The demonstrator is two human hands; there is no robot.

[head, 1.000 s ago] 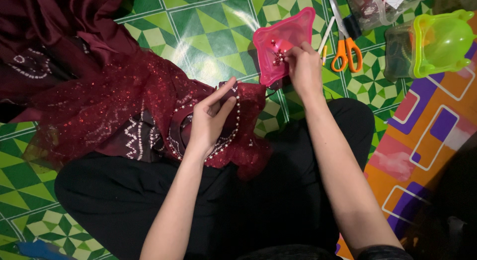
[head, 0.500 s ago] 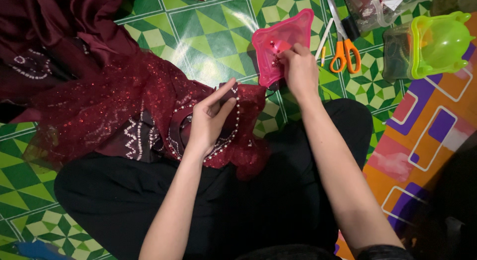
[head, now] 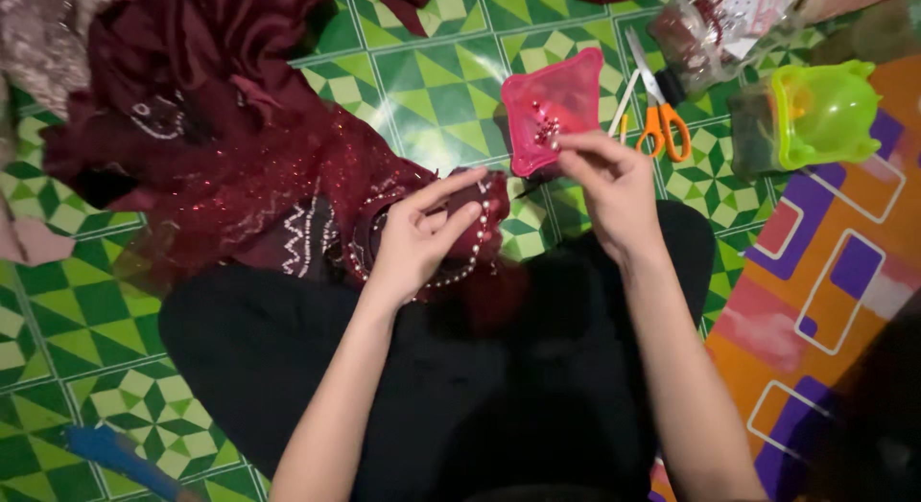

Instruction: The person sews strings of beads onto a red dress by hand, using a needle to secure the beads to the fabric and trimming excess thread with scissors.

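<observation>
On the lap, the left hand (head: 419, 235) pinches the beaded maroon garment (head: 288, 186) taut, grip clamped on its pearl-trimmed edge; the right hand (head: 614, 181), fingertips together on something too small to tell, hovers by the near edge of the pink bead tray (head: 566, 90), orange scissors (head: 662, 118) just right

Orange-handled scissors (head: 658, 114) on green patterned floor mat (head: 436, 90), lime-green plastic container (head: 815, 114) beside them, clear bag (head: 715, 27), contents unclear, blue object (head: 110, 452) at bottom left.
</observation>
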